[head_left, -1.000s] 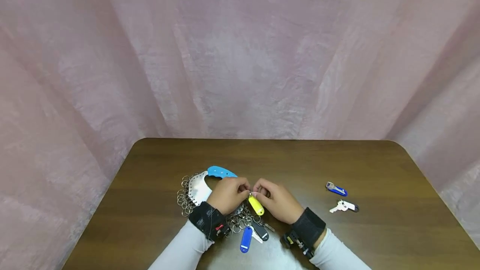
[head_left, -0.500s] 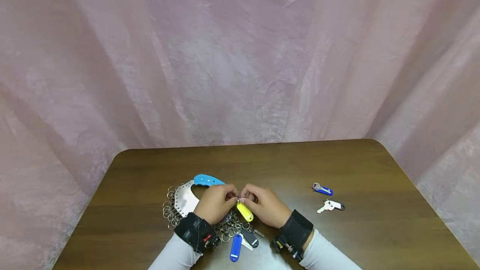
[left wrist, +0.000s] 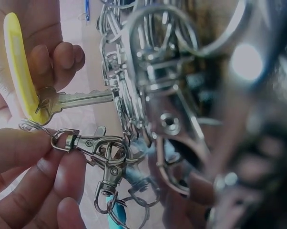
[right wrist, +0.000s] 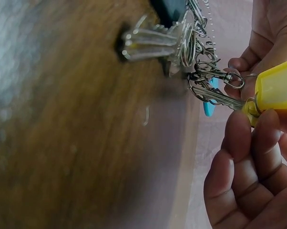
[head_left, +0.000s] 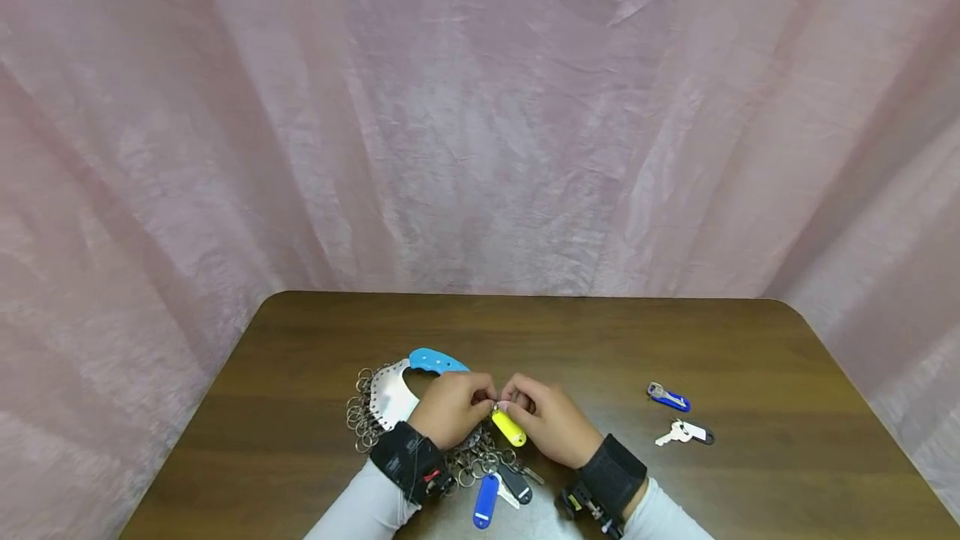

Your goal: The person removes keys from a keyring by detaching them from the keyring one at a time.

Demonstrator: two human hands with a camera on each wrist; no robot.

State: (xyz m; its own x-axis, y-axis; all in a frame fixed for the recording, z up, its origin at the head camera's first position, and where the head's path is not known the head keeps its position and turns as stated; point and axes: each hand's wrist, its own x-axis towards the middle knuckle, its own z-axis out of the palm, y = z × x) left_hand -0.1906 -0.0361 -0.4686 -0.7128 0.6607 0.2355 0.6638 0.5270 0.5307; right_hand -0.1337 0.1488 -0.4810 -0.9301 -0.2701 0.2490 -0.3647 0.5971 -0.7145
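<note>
A flat, yellow plastic key tag (head_left: 508, 428) is held between the left hand (head_left: 447, 408) and the right hand (head_left: 558, 423), above a brown wooden counter (head_left: 555, 340), with its ring end uppermost in the head view. A thin metal key (left wrist: 81, 99) is seen at that end, as is a small split ring (left wrist: 33, 125), by which the tag is joined to the loop of a silver swivel clasp (left wrist: 88, 144).

Part of the curved silver metal plate (head_left: 393, 397) is covered by the left hand, and the far end of its light blue handle (head_left: 437, 361) is hidden. In the left wrist view the nearest metal is badly blurred and the key's tip is lost among the rings; in the right wrist view the yellow tag is cut off at the edge.

By the left hand, the clasp is pinched at its loop between thumb and finger. By the right hand, fingers bent, the yellow tag is pinched near its ring end. Below the hands, a blue plastic tag (head_left: 486, 502) and a dark grey tag (head_left: 514, 483) are seen near the dangling clasps and rings.
</note>
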